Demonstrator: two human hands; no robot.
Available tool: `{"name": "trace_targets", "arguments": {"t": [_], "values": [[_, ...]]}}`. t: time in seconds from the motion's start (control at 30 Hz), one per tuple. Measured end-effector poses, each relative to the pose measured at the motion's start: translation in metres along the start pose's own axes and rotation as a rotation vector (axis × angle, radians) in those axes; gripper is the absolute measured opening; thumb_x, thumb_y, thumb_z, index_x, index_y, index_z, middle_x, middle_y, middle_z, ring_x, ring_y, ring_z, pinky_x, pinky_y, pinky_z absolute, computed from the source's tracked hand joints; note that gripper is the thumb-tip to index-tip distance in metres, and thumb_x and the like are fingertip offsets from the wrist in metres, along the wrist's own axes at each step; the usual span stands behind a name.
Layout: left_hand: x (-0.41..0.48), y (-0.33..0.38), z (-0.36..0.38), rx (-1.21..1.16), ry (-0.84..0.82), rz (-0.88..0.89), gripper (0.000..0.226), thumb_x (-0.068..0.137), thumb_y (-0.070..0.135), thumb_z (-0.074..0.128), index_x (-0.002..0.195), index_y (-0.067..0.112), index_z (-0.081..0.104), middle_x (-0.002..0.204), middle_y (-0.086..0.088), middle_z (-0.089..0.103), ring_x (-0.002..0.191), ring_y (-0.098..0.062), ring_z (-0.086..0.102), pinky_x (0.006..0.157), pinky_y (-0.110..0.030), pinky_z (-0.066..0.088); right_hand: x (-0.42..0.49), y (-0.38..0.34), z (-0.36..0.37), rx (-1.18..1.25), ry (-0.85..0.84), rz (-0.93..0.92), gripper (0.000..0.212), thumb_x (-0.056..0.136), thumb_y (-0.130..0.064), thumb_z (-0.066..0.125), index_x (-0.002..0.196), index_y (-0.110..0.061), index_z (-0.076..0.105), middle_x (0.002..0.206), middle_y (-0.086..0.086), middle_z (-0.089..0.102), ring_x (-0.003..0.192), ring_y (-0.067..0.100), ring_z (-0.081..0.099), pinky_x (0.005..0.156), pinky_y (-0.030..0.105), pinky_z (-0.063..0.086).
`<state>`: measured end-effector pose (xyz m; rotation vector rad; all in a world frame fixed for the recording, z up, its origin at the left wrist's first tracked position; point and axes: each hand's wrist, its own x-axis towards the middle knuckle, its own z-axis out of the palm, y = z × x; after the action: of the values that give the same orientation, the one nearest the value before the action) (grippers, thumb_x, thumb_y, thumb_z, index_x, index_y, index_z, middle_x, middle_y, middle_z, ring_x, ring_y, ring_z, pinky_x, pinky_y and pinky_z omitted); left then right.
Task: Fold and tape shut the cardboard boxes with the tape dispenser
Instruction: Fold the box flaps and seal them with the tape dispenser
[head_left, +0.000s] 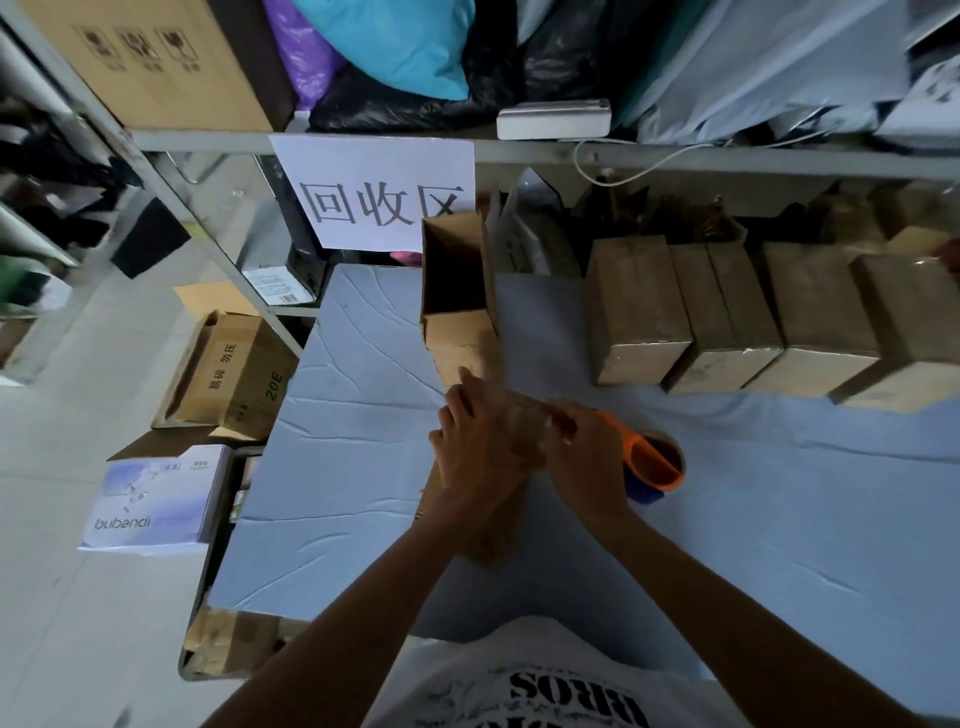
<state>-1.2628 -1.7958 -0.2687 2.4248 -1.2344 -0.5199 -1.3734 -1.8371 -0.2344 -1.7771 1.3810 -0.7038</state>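
A small cardboard box (498, 525) stands on the blue-grey table (363, 441) right in front of me, mostly hidden by my hands. My left hand (470, 452) lies on its top and left side, fingers pointing away from me. My right hand (582, 457) grips the orange tape dispenser (652, 460) at the box's right top edge, with a strip of clear tape over the box top. An open cardboard box (457, 291) stands farther back with its flaps up. Several closed, taped boxes (727, 322) line the back right of the table.
A metal shelf (311, 143) behind the table carries a large carton, bags and a white sign (374, 192). On the floor to the left lie an open carton (234, 374) and a white "bubandi" box (156, 499). More cardboard sits under the table's near left corner.
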Motion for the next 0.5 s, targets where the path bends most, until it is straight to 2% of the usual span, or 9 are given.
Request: {"name": "trace_targets", "arguments": {"t": [0.1,0.13,0.2,0.27,0.37,0.43,0.5], "values": [[-0.003,0.002,-0.004,-0.029,0.071,0.019,0.135,0.058,0.073,0.070,0.150,0.013,-0.008,0.149,-0.011,0.020,0.133,-0.032,0.028,0.105,-0.052,0.032,0.000,-0.011,0.004,0.087,-0.005,0.088,0.032,0.090,-0.004,0.053,0.122,-0.005,0.060,0.109,0.005,0.064,0.094,0.007,0.054,0.071,-0.001,0.037],[-0.003,0.003,-0.005,-0.051,0.101,0.017,0.136,0.057,0.073,0.071,0.151,0.013,-0.007,0.149,-0.010,0.020,0.133,-0.031,0.029,0.105,-0.050,0.032,0.002,-0.015,0.005,0.136,0.002,0.117,0.030,0.090,-0.005,0.053,0.118,-0.008,0.062,0.106,0.003,0.065,0.093,0.008,0.057,0.073,0.003,0.041],[-0.006,0.003,-0.008,-0.100,0.149,0.010,0.137,0.054,0.069,0.074,0.151,0.014,-0.006,0.147,-0.009,0.022,0.130,-0.029,0.031,0.104,-0.047,0.033,0.007,-0.022,0.004,0.216,0.024,0.153,0.020,0.090,-0.009,0.054,0.103,-0.017,0.066,0.092,-0.002,0.068,0.084,0.010,0.063,0.075,0.020,0.050],[-0.009,0.002,-0.010,-0.150,0.163,0.007,0.137,0.053,0.065,0.078,0.151,0.014,-0.003,0.147,-0.009,0.024,0.129,-0.028,0.033,0.106,-0.045,0.033,0.011,-0.026,0.003,0.272,0.039,0.182,0.017,0.090,-0.011,0.057,0.101,-0.019,0.067,0.089,-0.005,0.068,0.083,0.006,0.063,0.078,0.028,0.053],[-0.012,0.003,-0.013,-0.277,0.194,0.025,0.126,0.061,0.062,0.077,0.151,0.013,0.003,0.144,-0.010,0.029,0.128,-0.026,0.036,0.108,-0.043,0.033,0.010,-0.026,0.000,0.286,0.065,0.179,0.023,0.088,-0.009,0.060,0.107,-0.020,0.066,0.097,-0.004,0.068,0.088,0.007,0.064,0.080,0.021,0.052],[-0.014,0.006,-0.017,-0.366,0.265,0.045,0.107,0.074,0.059,0.069,0.150,0.014,0.009,0.141,-0.008,0.033,0.125,-0.023,0.038,0.107,-0.043,0.036,0.008,-0.027,-0.002,0.333,0.101,0.181,0.028,0.087,-0.007,0.061,0.113,-0.018,0.064,0.101,-0.008,0.066,0.092,0.001,0.061,0.085,0.018,0.049],[-0.016,0.009,-0.020,-0.447,0.312,0.063,0.085,0.085,0.054,0.058,0.148,0.016,0.017,0.137,-0.005,0.034,0.123,-0.020,0.039,0.105,-0.042,0.040,0.006,-0.026,-0.004,0.378,0.158,0.179,0.029,0.086,-0.007,0.062,0.113,-0.019,0.062,0.095,-0.016,0.062,0.089,-0.004,0.060,0.085,0.017,0.048]]}}
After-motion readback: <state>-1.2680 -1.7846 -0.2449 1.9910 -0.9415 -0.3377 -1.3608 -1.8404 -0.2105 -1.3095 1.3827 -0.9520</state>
